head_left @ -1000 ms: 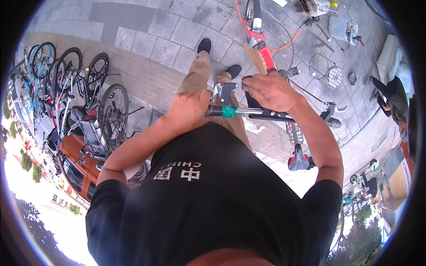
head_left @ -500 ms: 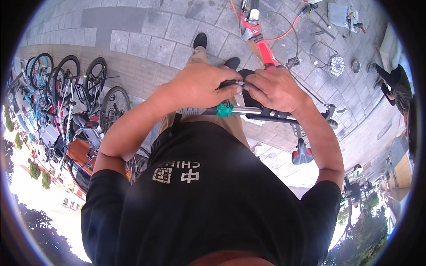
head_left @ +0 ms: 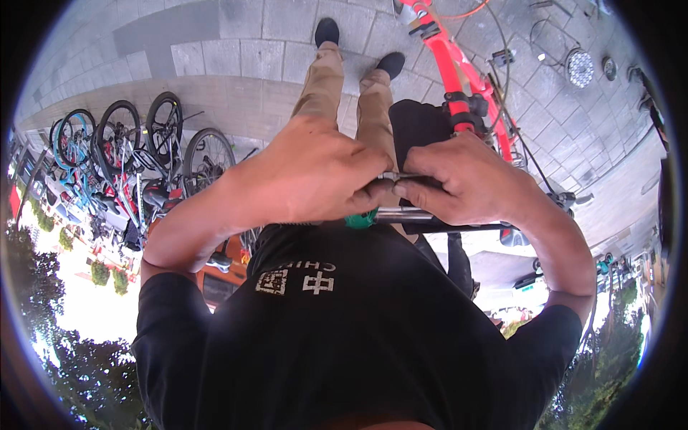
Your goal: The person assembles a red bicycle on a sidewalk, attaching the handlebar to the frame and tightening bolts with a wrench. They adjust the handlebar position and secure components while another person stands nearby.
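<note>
My left hand (head_left: 315, 175) and my right hand (head_left: 462, 179) meet in front of my body, thumbs and fingers pinched together. Between their fingertips is a small, thin piece with a silvery metal end (head_left: 389, 176), too covered to name. Just below my hands runs a silver bicycle handlebar (head_left: 403, 213) with a green wrapping (head_left: 360, 220) around it. Beyond my right hand rises a red bicycle frame (head_left: 450, 68) with black clamps. A black, flat-looking part (head_left: 413, 127) lies beside it, partly hidden by my right hand.
Several parked bicycles (head_left: 118, 136) stand at the left. On the grey paving (head_left: 301, 68) at the far right lie a round, white-spotted disc (head_left: 579, 68) and a smaller round part (head_left: 609, 69). My shoes (head_left: 327, 31) are on the paving ahead.
The view has shifted, so the red frame shows larger and the tray of tools has left the picture. My hands appear lower, still pinched together at the small piece.
</note>
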{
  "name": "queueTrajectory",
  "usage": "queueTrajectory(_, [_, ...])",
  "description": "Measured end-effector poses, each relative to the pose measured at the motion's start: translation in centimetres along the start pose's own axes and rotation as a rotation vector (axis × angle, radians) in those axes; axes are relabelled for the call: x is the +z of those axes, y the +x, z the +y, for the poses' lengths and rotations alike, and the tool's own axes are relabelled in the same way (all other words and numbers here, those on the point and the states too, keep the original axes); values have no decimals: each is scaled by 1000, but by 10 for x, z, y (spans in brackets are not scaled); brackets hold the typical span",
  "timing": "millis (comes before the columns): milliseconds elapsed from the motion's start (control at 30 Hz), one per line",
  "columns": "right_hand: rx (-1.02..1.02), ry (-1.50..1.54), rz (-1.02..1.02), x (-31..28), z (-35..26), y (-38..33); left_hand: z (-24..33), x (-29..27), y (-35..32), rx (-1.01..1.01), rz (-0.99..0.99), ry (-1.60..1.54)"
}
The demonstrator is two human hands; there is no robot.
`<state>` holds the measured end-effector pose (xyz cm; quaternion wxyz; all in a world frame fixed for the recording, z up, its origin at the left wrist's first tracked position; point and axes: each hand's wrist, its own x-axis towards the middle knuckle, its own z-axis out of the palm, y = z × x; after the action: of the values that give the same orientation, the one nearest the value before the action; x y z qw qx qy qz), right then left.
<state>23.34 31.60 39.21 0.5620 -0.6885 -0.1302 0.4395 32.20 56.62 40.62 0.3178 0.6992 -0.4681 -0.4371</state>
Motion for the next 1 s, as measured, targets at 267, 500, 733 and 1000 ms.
queueTrajectory(267, [-338, -106, 105, 3, 31, 10, -9, -5, 5, 60, 20, -141])
queueTrajectory(500, [-378, -166, 66, -4, 34, 11, -10, 4, -4, 75, 75, -169])
queueTrajectory(733, [-360, -371, -64, -32, 22, 30, -9, -1, -10, 17, 7, -153])
queueTrajectory(1000, [-322, -575, -180, -52, -2, 56, -16, -8, -26, -299, -260, -336])
